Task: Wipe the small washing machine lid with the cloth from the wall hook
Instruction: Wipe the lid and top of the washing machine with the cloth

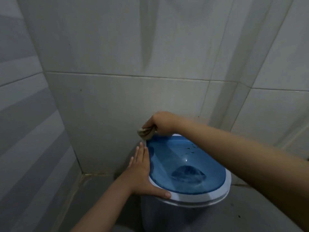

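Observation:
A small white washing machine (pixel 167 215) stands on the floor against the tiled wall, topped by a translucent blue lid (pixel 187 166) in a white rim. My right hand (pixel 160 123) is shut on a bunched beige cloth (pixel 145 133), which touches the lid's far left edge. My left hand (pixel 142 171) lies flat against the machine's left side, fingers straight, thumb on the white rim at the front. Small dark specks dot the lid's far right part.
Grey tiled walls (pixel 117 106) close in behind and on the left, meeting in a corner near the machine. The grey floor (pixel 93 190) shows beside and in front of it. Another wall edge stands at the right.

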{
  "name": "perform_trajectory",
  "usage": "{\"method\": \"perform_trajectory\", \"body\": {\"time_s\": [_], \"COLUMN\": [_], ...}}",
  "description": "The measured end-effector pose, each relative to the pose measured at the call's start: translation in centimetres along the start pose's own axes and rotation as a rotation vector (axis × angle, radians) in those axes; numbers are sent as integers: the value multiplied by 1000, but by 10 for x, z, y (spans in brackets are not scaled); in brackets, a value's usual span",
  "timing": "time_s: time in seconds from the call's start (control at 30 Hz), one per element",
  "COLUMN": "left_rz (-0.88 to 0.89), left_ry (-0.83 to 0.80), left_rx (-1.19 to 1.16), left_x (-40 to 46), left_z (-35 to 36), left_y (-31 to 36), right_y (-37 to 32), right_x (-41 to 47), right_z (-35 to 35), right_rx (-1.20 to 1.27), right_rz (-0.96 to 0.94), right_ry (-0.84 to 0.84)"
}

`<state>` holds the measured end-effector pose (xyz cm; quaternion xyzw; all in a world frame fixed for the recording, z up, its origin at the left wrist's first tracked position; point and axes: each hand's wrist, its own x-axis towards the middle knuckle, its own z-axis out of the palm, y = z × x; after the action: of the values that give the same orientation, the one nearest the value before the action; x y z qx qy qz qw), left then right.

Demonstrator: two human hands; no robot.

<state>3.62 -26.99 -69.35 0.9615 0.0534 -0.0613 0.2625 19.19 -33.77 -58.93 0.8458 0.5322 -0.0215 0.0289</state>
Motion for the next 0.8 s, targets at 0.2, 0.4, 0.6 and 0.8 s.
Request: {"method": "perform_trajectory", "body": {"time_s": [0.2,0.4,0.6,0.8], "left_rz": [21,35,32,32], "left_ry": [-2,17,6,15], "left_rx": [-19,-19,-12,-11], "left_x": [-1,1,1,1], "left_z": [0,1,3,5], "left_y": [-2,-4,-4,-6], "right_y": [14,34,55,78], "right_x": [-4,-29,-45,-67], "right_z": [37,37,39,35], "right_rx": [-12,-34,-96,-135], "right_rz": [23,-19,17,81], "right_ry": [-76,-70,-89,-101]}}
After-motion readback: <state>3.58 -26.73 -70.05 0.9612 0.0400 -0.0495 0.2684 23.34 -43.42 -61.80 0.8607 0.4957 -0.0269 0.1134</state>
